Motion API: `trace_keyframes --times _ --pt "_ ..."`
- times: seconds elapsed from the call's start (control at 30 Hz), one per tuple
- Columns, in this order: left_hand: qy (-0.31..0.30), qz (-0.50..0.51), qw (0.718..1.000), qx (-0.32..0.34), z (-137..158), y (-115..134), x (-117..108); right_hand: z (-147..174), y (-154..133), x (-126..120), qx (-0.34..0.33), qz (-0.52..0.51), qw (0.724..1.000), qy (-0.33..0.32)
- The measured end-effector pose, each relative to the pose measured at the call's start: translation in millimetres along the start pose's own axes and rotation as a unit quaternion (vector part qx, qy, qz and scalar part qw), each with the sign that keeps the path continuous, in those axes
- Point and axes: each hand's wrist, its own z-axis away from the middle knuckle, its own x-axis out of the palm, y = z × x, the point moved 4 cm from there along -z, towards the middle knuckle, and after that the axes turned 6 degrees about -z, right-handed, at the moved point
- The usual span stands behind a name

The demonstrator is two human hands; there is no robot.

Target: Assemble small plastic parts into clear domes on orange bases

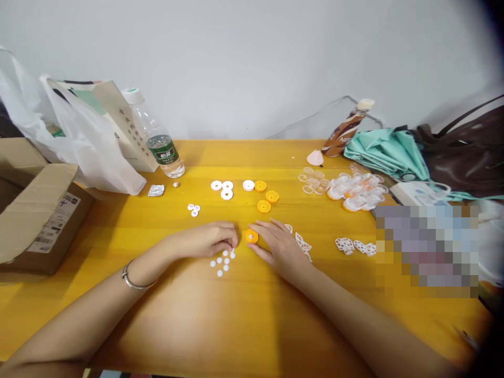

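Note:
My left hand (214,239) is closed in a pinch just above a loose group of small white toothed discs (219,261). Its fingertips meet by the uppermost discs, and whatever is between them is too small to make out. Thumb and forefinger of my right hand (277,245) hold the right side of a round orange plastic case (251,237), which lies on the table with a small pale piece at its centre. Beyond the hands are several orange cases (264,206), a white disc (248,185) among them, and three white rings (227,193).
White openwork pieces (302,242) lie beside my right hand, with more (344,245) farther right. Clear rings (314,182) and a pile of clear-and-orange parts (356,191) sit behind. A water bottle (163,149), cardboard box (59,231), brown bottle (344,131) and green umbrella (386,149) flank the table.

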Motion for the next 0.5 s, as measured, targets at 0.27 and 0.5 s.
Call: trace_keyframes --times 0.27,0.5 --pt "-0.005 0.030 0.999 -0.009 1.2 -3.0 -0.4 0.0 -0.6 0.2 -0.003 -0.014 1.000 0.001" --pt "0.027 -0.023 0.999 -0.026 0.4 1.3 1.2 0.6 -1.9 -0.4 -0.004 0.002 1.000 -0.012"
